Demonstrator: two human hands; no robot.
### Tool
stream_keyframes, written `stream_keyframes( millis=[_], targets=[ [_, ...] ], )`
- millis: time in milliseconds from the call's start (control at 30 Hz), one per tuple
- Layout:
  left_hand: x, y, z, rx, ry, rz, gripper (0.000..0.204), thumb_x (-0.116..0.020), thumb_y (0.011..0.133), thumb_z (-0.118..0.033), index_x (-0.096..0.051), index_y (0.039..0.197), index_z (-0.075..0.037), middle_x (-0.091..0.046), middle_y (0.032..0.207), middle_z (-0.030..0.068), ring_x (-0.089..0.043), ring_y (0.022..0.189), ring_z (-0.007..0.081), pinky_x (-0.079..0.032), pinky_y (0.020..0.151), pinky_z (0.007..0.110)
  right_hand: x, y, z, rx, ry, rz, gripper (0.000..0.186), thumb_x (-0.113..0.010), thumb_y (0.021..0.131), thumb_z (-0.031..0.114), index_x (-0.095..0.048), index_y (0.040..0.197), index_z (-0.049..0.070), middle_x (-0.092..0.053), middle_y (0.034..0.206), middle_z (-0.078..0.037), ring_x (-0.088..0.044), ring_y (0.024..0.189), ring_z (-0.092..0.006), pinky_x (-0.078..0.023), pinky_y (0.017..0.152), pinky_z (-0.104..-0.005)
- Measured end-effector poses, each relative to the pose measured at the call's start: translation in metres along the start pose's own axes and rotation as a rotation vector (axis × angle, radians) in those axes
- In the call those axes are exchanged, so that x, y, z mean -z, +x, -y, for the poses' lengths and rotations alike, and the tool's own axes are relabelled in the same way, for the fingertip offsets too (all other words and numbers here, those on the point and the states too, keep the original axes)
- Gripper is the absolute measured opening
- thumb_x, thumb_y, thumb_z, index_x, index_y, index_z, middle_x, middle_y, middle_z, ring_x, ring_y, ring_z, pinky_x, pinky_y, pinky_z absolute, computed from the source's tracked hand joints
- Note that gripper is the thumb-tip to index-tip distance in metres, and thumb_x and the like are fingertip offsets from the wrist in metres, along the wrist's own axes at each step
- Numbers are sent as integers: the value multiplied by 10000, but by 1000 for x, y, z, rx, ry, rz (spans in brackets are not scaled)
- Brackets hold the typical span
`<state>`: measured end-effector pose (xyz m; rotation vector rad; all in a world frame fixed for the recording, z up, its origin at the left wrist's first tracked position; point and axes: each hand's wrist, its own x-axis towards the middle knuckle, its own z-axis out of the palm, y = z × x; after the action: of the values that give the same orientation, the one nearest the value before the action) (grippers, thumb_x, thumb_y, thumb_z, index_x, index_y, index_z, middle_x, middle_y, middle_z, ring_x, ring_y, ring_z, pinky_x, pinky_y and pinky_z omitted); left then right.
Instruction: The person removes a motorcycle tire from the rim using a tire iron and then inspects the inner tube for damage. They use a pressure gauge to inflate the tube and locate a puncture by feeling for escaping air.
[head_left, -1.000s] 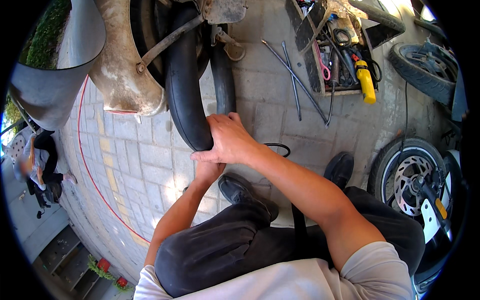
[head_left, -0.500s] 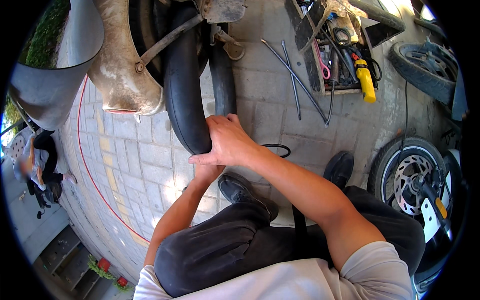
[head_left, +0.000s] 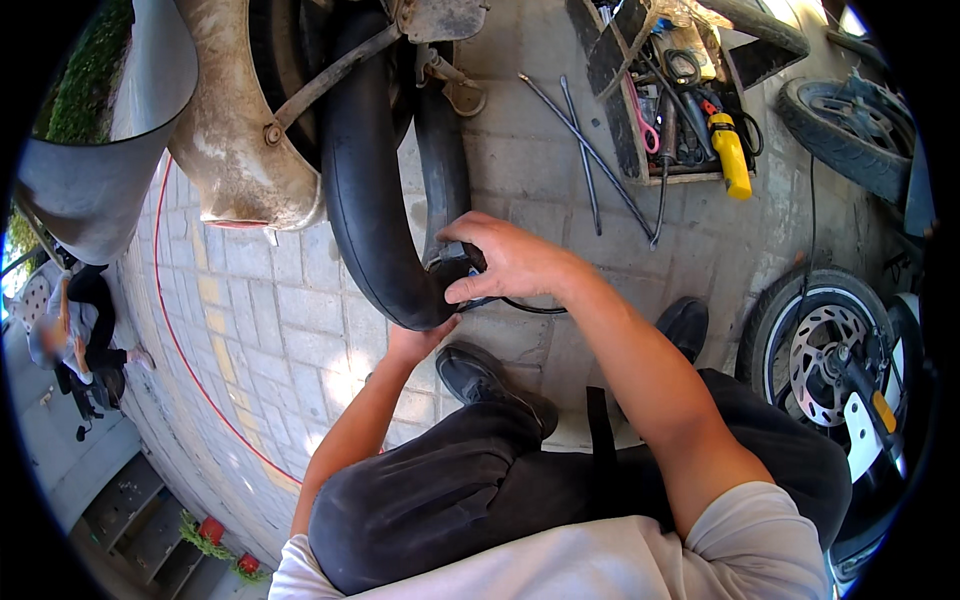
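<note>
In the head view, the black inner tube [head_left: 365,190] hangs in a long loop beside the dirty pale mudguard [head_left: 250,150], its long axis running away from the person and its bottom bend lying between the hands. The right hand [head_left: 515,260] is just right of that bend, thumb and fingers parted around a dark fitting [head_left: 455,260] near a thin black hose [head_left: 535,309]; whether they clamp it is unclear. The left hand [head_left: 420,340] touches the bend from below, its fingers mostly hidden, so their grip cannot be told.
</note>
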<state>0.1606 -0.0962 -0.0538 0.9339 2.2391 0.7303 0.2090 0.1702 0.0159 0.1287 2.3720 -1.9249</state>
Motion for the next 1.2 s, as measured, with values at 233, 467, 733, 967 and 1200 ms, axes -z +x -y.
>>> stream_keyframes(
  millis=[233, 467, 733, 967, 1200],
  targets=[
    [19, 8, -41, 64, -273, -136, 619, -851, 722, -204, -556, 1232, -15, -630, 1173, 122, -617, 1053, 233, -485, 934, 353, 4, -1, 4, -16, -347, 53, 270, -683, 828, 195, -671, 1044, 33, -678, 937, -191, -651, 888, -365, -500, 807, -458],
    [20, 11, -48, 19, -349, -185, 582, -842, 707, -153, -570, 1199, -1, -645, 1121, 115, -620, 1022, 221, -481, 929, 343, 24, 9, 37, -82, -533, 289, 242, -681, 813, 218, -701, 967, 32, -678, 885, -208, -644, 883, -375, -490, 785, -481],
    [24, 3, -40, 82, -267, -130, 544, -825, 719, -187, -593, 1175, -1, -660, 1115, 116, -633, 1013, 235, -481, 919, 335, 86, -14, -19, -326, -837, 196, 306, -676, 797, 233, -686, 988, -6, -677, 909, -210, -640, 923, -384, -499, 841, -448],
    [27, 23, -11, 569, -1211, -40, 441, -656, 902, -202, -531, 1297, -51, -595, 1248, 116, -573, 1157, 220, -432, 1029, 359, 55, 27, -65, -326, -99, -315, 358, -636, 882, 297, -657, 1029, -29, -666, 1004, -176, -639, 942, -330, -491, 865, -402],
    [19, 41, -53, 572, -1674, 159, 379, -582, 972, -290, -545, 1266, -54, -644, 1167, 67, -634, 989, 129, -532, 860, 281, -8, 69, -130, -639, 863, -354, 477, -562, 962, 443, -608, 1165, 13, -664, 1036, -86, -632, 912, -233, -496, 853, -385]
  ],
)
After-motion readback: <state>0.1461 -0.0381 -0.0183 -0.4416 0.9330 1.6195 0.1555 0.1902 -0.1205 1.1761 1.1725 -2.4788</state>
